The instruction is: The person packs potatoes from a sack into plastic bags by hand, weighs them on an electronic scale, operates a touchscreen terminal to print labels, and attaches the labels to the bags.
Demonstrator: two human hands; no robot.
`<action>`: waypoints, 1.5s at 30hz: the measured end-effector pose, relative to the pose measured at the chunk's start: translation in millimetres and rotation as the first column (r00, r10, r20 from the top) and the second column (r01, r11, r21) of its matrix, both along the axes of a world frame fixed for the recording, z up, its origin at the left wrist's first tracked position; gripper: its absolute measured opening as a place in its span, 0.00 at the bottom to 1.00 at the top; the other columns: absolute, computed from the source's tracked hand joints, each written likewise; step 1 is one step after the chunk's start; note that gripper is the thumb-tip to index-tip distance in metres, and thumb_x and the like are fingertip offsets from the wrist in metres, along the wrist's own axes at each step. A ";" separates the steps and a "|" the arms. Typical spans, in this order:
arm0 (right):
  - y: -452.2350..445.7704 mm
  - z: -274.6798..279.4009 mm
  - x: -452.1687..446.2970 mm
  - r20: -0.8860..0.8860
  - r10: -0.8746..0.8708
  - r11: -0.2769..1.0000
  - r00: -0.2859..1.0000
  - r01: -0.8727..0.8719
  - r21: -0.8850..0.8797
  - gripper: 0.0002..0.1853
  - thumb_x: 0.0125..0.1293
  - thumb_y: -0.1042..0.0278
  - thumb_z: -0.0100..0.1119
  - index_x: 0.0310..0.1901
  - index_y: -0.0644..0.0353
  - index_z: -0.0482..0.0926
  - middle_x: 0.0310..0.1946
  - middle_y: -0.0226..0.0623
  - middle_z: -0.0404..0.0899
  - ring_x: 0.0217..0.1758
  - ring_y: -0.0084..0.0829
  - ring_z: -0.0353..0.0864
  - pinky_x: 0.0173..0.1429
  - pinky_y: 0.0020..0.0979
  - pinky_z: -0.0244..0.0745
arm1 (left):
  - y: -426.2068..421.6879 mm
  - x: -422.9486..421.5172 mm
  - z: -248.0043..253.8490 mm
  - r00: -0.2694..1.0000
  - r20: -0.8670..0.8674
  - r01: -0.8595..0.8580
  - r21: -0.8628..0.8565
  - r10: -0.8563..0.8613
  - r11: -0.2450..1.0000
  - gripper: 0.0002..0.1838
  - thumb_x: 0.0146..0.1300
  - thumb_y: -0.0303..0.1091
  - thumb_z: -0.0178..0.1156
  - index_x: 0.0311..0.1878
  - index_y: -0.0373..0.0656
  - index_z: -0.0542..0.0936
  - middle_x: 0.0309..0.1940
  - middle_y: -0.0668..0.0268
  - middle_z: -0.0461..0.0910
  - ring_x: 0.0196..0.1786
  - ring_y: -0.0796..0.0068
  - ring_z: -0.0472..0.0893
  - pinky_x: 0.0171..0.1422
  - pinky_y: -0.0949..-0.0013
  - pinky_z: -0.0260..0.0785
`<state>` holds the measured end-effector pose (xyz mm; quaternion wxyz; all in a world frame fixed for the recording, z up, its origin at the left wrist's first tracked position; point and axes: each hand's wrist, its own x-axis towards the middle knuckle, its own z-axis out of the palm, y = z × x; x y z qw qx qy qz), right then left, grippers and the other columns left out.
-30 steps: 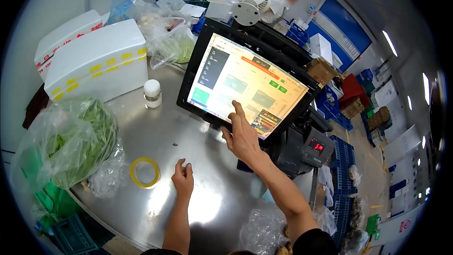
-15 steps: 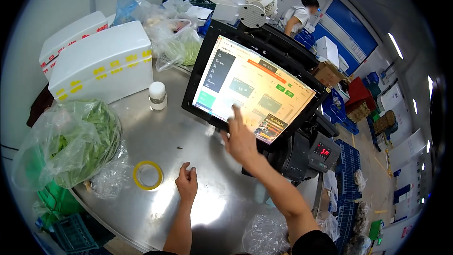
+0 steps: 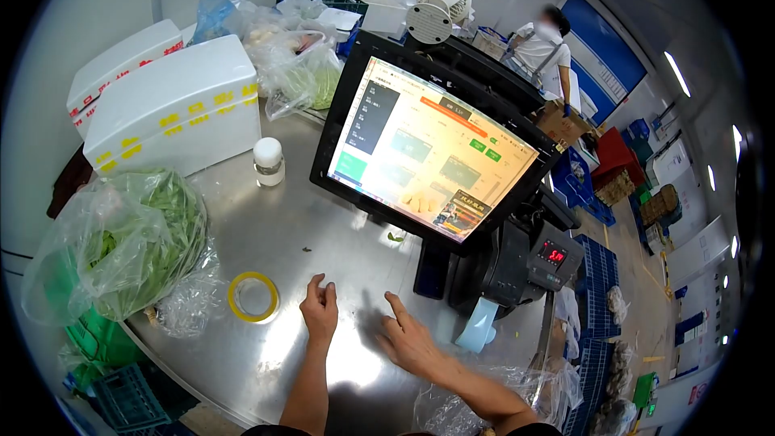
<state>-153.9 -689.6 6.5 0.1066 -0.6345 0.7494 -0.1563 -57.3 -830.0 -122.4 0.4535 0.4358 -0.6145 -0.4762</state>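
Note:
My left hand (image 3: 320, 308) is over the steel table (image 3: 242, 226), its fingers loosely curled and nothing in them. To its right, my right hand (image 3: 408, 341) hovers below the monitor with the index finger extended and the other fingers apart, holding nothing. The lit touch monitor (image 3: 432, 149) stands tilted beyond both hands. A yellow tape roll (image 3: 253, 297) lies left of my left hand. Pale blue label paper (image 3: 478, 324) hangs from a black printer (image 3: 506, 262) at right. Beside it lies a dark phone-like object (image 3: 432, 269).
Bagged leafy greens (image 3: 141, 246) fill the left edge, near white foam boxes (image 3: 173, 105) and a white-capped bottle (image 3: 269, 162). Clear plastic (image 3: 517, 387) lies at the front right. A red digital display (image 3: 554, 254) glows at right. A person (image 3: 541, 52) stands in the background.
My right hand has left the screen and moved down toward the table. My left hand has stayed about where it was. The background person has moved right and stands more upright.

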 end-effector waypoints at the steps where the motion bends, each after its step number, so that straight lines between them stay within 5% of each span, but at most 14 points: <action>1: 4.7 -0.3 1.3 0.004 -0.015 1.000 1.000 0.015 0.027 0.17 0.54 0.69 0.63 0.41 0.64 0.69 0.64 0.57 0.55 0.41 0.49 0.78 0.38 0.40 0.78 | 0.0 -0.2 0.2 1.000 -0.003 0.001 0.007 -0.001 1.000 0.12 0.62 0.29 0.57 0.48 0.34 0.75 0.15 0.67 0.70 0.18 0.82 0.68 0.24 0.75 0.60; 11: 18.3 -12.1 34.9 0.099 0.019 1.000 0.995 -0.021 0.019 0.12 0.57 0.68 0.61 0.36 0.66 0.70 0.61 0.59 0.61 0.38 0.44 0.80 0.36 0.37 0.79 | 0.5 -0.8 0.1 1.000 -0.004 -0.007 0.033 0.007 0.999 0.13 0.62 0.29 0.57 0.48 0.35 0.75 0.15 0.67 0.70 0.18 0.82 0.67 0.24 0.75 0.60; 21: 31.2 -16.6 52.4 0.219 0.052 0.999 0.974 -0.048 -0.024 0.12 0.57 0.71 0.60 0.41 0.67 0.73 0.60 0.57 0.63 0.39 0.46 0.81 0.38 0.37 0.79 | 0.0 -0.8 1.2 1.000 0.023 -0.007 -0.002 0.007 1.000 0.13 0.62 0.29 0.58 0.48 0.35 0.75 0.15 0.66 0.72 0.18 0.81 0.68 0.24 0.75 0.61; 27: 38.7 -29.2 56.1 0.258 0.104 0.994 0.960 -0.097 -0.040 0.12 0.57 0.71 0.59 0.41 0.66 0.74 0.58 0.51 0.67 0.45 0.45 0.79 0.39 0.36 0.80 | 0.2 -1.0 1.5 0.999 0.039 -0.005 0.002 0.005 1.000 0.13 0.62 0.29 0.58 0.49 0.35 0.75 0.15 0.65 0.72 0.18 0.81 0.69 0.25 0.75 0.62; 30: 45.5 -44.5 57.2 0.181 0.153 0.988 0.971 -0.147 -0.047 0.22 0.54 0.72 0.62 0.52 0.61 0.74 0.58 0.41 0.70 0.49 0.37 0.80 0.41 0.28 0.82 | -0.1 -1.1 1.3 0.999 0.040 -0.005 0.004 0.005 1.000 0.13 0.62 0.30 0.58 0.49 0.35 0.75 0.15 0.65 0.73 0.18 0.81 0.70 0.25 0.75 0.62; 33: 45.9 -50.3 58.7 0.209 0.207 0.977 0.956 -0.193 -0.085 0.13 0.54 0.71 0.61 0.42 0.65 0.75 0.55 0.48 0.69 0.47 0.42 0.78 0.42 0.37 0.80 | 0.0 -1.4 0.4 0.999 0.038 -0.005 0.007 0.004 1.000 0.14 0.62 0.30 0.58 0.49 0.35 0.75 0.15 0.65 0.72 0.18 0.81 0.70 0.25 0.75 0.62; 45: 64.0 -46.7 61.6 0.153 0.209 0.977 0.966 -0.198 -0.083 0.13 0.54 0.68 0.61 0.41 0.62 0.76 0.46 0.44 0.76 0.37 0.39 0.80 0.40 0.33 0.78 | 1.2 -2.7 2.0 0.999 0.052 -0.006 -0.009 0.006 1.000 0.13 0.63 0.30 0.58 0.49 0.34 0.75 0.15 0.65 0.71 0.18 0.81 0.69 0.24 0.75 0.61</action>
